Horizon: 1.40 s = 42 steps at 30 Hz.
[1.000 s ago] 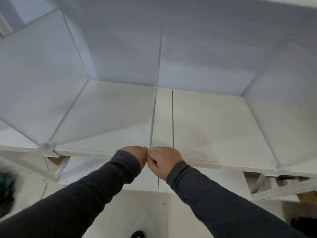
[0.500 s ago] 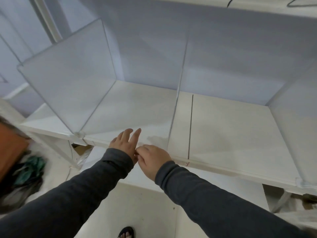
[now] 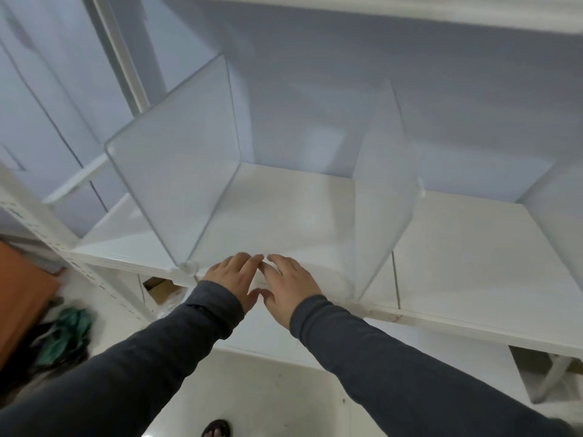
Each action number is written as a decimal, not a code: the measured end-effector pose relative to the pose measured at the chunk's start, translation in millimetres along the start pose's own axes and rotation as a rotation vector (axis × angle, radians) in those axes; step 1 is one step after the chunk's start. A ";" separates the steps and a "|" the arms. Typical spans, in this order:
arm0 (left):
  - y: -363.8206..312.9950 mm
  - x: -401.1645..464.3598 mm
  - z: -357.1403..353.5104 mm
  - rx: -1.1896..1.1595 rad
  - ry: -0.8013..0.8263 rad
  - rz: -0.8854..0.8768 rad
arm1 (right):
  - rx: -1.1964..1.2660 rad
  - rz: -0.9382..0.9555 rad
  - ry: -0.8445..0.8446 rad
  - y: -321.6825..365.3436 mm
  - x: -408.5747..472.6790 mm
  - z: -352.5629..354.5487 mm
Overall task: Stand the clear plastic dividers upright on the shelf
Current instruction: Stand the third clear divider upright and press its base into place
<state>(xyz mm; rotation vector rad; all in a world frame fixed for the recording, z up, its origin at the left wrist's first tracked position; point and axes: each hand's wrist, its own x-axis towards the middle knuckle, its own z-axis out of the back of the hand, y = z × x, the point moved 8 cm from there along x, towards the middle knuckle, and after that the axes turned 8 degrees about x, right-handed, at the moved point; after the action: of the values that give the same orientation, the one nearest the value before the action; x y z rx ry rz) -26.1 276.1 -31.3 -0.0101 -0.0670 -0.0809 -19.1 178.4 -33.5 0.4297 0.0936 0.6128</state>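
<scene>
Clear plastic dividers stand upright on the white shelf (image 3: 284, 209). One divider (image 3: 176, 171) stands at the left, a clip at its front foot. A second divider (image 3: 383, 197) stands to the right of middle, and part of a third divider (image 3: 561, 222) shows at the right edge. My left hand (image 3: 235, 275) and my right hand (image 3: 288, 283) lie side by side at the shelf's front edge, between the left and middle dividers. Both have their fingers spread flat and hold nothing.
A higher shelf board (image 3: 378, 7) runs overhead. A white perforated upright (image 3: 41, 228) stands at the left. An orange object (image 3: 22, 298) and green cloth (image 3: 67, 335) lie lower left. A lower shelf (image 3: 271, 335) holds a cardboard box (image 3: 156, 287). A sandalled foot (image 3: 216, 428) is on the floor.
Both hands have let go of the middle divider's front edge, opened and moved left along the shelf edge. The view has swung left, so that divider now appears to the right.
</scene>
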 end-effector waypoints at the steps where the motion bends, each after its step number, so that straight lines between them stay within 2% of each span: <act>1: 10.6 -0.8 0.1 -0.001 0.009 -0.001 | 0.001 0.004 0.000 5.9 6.6 -5.9; 6: 80.6 -13.2 -6.3 0.001 0.104 0.009 | 0.018 -0.002 0.056 44.5 43.2 -41.9; 11: 138.3 -21.8 -10.2 0.148 0.186 -0.024 | 0.029 0.011 0.079 73.5 73.3 -58.5; 17: 195.5 -9.7 -22.4 0.066 0.253 0.034 | 0.051 0.007 0.102 97.4 101.3 -72.9; 23: 188.0 8.4 -39.0 0.081 0.347 -0.097 | 0.085 -0.017 0.127 100.2 111.9 -79.3; 26: 182.6 16.4 -42.1 0.093 0.377 -0.115 | 0.088 -0.053 0.189 98.7 113.1 -77.4; 31: 173.9 27.4 -47.0 0.164 0.524 -0.125 | 0.090 -0.091 0.297 96.4 107.9 -80.9; 42: 172.1 28.1 -50.6 0.176 0.560 -0.068 | 0.193 -0.101 0.237 88.8 97.3 -75.8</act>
<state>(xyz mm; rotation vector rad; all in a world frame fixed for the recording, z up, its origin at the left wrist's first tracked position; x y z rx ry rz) 19.2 444.7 -81.2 0.1903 0.4859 -0.1433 -3.2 327.0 -61.3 0.5344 0.4002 0.5554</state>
